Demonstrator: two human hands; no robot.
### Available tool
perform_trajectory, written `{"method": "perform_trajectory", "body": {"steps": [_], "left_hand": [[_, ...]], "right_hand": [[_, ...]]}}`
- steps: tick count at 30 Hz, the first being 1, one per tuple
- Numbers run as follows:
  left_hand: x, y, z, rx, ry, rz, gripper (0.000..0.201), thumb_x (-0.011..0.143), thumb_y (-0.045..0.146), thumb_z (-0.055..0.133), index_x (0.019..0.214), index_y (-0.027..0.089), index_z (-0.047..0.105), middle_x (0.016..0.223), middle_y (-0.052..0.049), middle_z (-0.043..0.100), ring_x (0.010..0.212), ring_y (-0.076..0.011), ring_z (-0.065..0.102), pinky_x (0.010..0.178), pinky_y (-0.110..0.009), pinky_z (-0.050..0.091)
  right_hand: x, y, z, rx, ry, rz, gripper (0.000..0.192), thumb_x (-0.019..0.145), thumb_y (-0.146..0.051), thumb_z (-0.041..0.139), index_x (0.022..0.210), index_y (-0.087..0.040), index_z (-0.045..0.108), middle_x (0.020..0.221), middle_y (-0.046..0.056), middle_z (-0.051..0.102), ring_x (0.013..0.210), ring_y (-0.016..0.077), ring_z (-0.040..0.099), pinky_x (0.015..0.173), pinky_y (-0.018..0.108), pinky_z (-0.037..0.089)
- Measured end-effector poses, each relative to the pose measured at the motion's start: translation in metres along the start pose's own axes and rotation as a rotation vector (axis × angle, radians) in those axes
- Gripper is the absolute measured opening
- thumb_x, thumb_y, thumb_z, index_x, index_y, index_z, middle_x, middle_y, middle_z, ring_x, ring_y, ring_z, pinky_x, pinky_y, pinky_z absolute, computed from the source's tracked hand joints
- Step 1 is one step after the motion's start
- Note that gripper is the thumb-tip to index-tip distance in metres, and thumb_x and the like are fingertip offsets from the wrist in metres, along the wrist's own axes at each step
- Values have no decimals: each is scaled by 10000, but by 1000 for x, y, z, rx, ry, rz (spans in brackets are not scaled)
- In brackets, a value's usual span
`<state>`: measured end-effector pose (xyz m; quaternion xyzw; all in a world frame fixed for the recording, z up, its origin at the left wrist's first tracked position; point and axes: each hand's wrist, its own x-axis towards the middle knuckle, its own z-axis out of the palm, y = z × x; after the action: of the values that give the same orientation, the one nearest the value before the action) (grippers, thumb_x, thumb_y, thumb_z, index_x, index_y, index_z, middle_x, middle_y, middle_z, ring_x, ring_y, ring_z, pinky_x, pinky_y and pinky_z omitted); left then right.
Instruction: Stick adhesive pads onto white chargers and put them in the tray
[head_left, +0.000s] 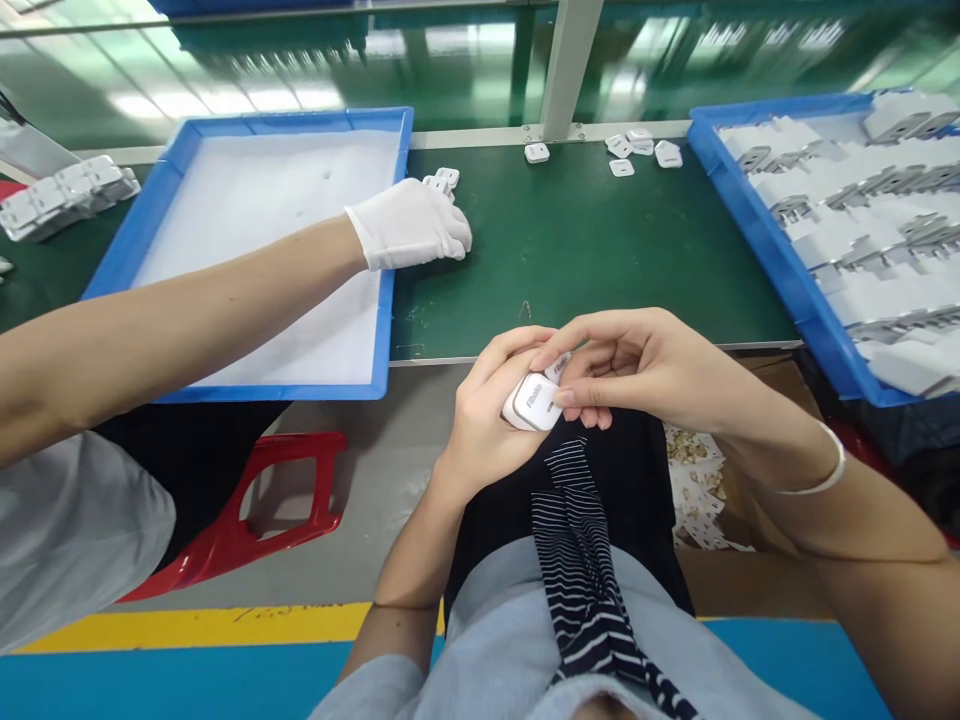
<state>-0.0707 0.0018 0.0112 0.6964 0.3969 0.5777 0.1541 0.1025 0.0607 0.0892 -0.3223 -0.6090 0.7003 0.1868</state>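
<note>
Over my lap, just below the table's front edge, my left hand [487, 420] cradles a small white charger plug [534, 400] with grey lettering on its face. My right hand [637, 365] pinches the same plug from above with thumb and fingers. A second white piece shows behind it between my fingers. A co-worker's white-gloved hand [409, 225] reaches in from the left and rests on the green table [585, 250], touching two small white plugs [442, 182].
A blue tray [386, 300] with a white liner lies at left. Another blue tray [757, 230] at right is packed with white chargers. Several loose white plugs [637, 150] lie near the back rail. A red stool [247, 520] stands beside me, a cardboard box [750, 480] below right.
</note>
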Motion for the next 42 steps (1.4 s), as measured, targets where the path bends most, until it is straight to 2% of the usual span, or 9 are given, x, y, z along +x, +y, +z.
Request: {"method": "perform_trajectory", "body": {"steps": [6,18,24,26,31,34,37,40,42], "left_hand": [[-1,1,0,2,-26,14,348,863,239,770,1188,164,672,1216,-139,701,1086,-231,710,905,-373,619],[-4,-1,-2,50,-80,33,349,893,227,721,1232,181,652,1248,-136,694,1117,-237,709,931,-380,623],[-5,-1,4,-46,-3,-22,351,852,228,778,1187,177,689,1208,-128,723,1090,-226,717,931,-375,617],[-5,-1,4,-94,26,-60,340,846,258,791,1170,199,707,1194,-114,733,1069,-222,722,913,-376,622],[-7,1,-2,-215,51,-110,417,812,286,826,1211,236,718,1204,-104,732,1076,-236,724,939,-400,621],[-9,1,-4,-293,61,-84,475,803,324,835,1254,249,703,1235,-101,717,1078,-243,727,953,-408,620],[-12,-2,-3,-261,91,-68,493,811,306,826,1280,242,689,1277,-102,691,1161,-247,692,1013,-414,591],[-13,-3,0,-93,123,-74,462,817,287,817,1260,235,696,1320,-106,662,1281,-267,620,1095,-451,530],[-11,-2,-3,43,126,-86,479,825,342,813,1273,233,683,1442,-128,588,1365,-300,561,1131,-492,490]], "right_hand": [[1,-1,-1,38,-2,50,346,769,-249,862,937,-214,562,634,-32,717,481,113,649,479,224,551],[4,4,-1,43,-14,77,461,727,-288,892,872,-234,458,605,-46,701,465,105,633,438,205,503],[0,11,5,-147,116,-9,431,761,-288,886,875,-236,473,447,-144,462,375,46,397,395,191,286],[-4,12,7,-156,123,-52,398,779,-298,877,898,-236,502,455,-141,443,391,50,380,417,207,285],[-15,11,12,-91,228,-252,334,791,-278,871,1003,-260,614,643,-66,566,575,111,533,549,255,459],[-17,19,15,-97,275,-371,485,720,-233,920,1131,-307,673,1015,-2,676,950,168,646,838,293,566],[-12,37,24,0,207,-345,525,822,-289,841,1304,-376,653,1410,-11,617,1326,215,561,1084,346,512],[-1,57,42,176,261,-283,413,945,-380,695,1352,-403,633,1501,-36,587,1378,218,541,1145,382,458],[8,67,55,296,340,-237,325,967,-436,637,1284,-371,672,1392,-19,657,1273,212,601,1093,373,479]]}}
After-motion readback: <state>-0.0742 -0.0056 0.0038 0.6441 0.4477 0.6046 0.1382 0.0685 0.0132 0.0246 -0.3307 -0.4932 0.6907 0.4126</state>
